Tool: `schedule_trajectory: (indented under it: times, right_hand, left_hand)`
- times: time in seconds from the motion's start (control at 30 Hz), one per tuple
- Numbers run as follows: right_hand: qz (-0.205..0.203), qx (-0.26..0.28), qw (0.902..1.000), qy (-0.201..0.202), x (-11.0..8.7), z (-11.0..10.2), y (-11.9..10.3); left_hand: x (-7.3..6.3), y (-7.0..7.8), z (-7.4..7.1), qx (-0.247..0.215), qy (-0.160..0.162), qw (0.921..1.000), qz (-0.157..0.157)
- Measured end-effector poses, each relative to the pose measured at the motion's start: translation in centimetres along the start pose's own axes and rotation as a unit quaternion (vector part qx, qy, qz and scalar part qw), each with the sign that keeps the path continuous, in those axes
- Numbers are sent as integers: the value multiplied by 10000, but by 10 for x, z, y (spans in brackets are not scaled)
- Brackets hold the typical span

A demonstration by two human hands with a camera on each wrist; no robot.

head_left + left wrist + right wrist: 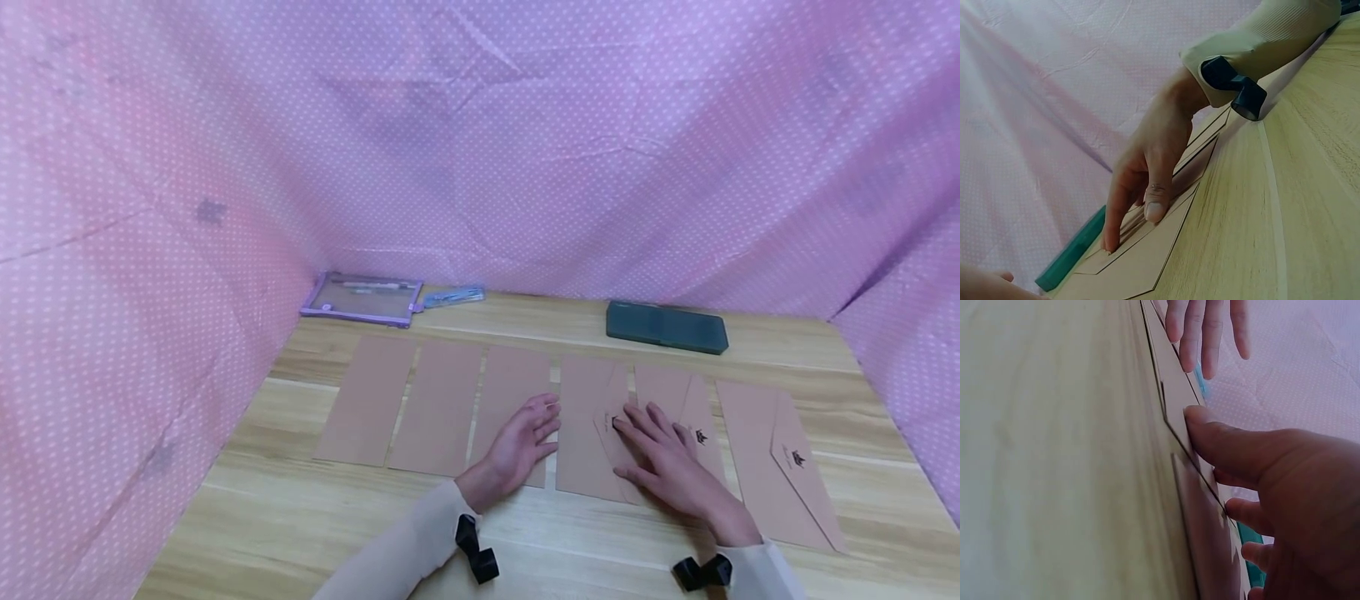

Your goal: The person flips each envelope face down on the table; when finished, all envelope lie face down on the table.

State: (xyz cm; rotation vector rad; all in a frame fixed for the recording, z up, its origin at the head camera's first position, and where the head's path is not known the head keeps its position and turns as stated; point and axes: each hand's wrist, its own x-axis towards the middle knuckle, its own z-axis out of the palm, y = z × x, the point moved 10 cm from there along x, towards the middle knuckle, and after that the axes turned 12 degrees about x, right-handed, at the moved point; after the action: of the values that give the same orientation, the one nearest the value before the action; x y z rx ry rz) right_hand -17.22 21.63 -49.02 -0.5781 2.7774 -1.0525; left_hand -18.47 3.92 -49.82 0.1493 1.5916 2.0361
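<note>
Several brown paper envelopes lie in a row on the table. My right hand [667, 462] rests with its fingertips on the flap side of one envelope [581, 425], covering part of its small crown print. The palm is over the neighbouring envelope [663, 383], and the thumb [1200, 419] touches the paper in the right wrist view. My left hand [517, 446] is held on its side, fingers loosely extended and holding nothing, over a plain envelope [506, 375]. At the far right, another envelope [757, 442] lies with its pointed flap and crown print showing.
Two more plain envelopes [438, 408] lie on the left. Along the back stand a purple-edged zip pouch [363, 298] with pens inside, a small blue packet [454, 296] and a dark green case [666, 327]. Pink dotted cloth [480, 150] hangs around the wooden table [300, 508].
</note>
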Motion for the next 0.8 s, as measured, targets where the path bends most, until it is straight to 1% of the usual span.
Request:
schedule_trajectory:
  times: [0.13,0.3,0.4,0.6,0.7,0.8]
  right_hand:
    - [-4,17,10000,4,0,1,1]
    - [-34,18,10000,28,0,3,3]
    - [-19,28,10000,22,0,3,4]
    - [13,68,10000,31,1,3,4]
    - [21,53,10000,50,0,2,4]
    - [28,83,9999,64,0,1,3]
  left_hand:
    - [0,1,2,-72,25,10000,-18]
    - [0,3,5,-253,70,9996,79]
    - [1,3,2,-349,193,9991,125]
    - [1,2,-10,-390,576,9975,126]
    - [1,2,-12,-405,647,9970,128]
    - [2,2,-13,-401,645,9970,143]
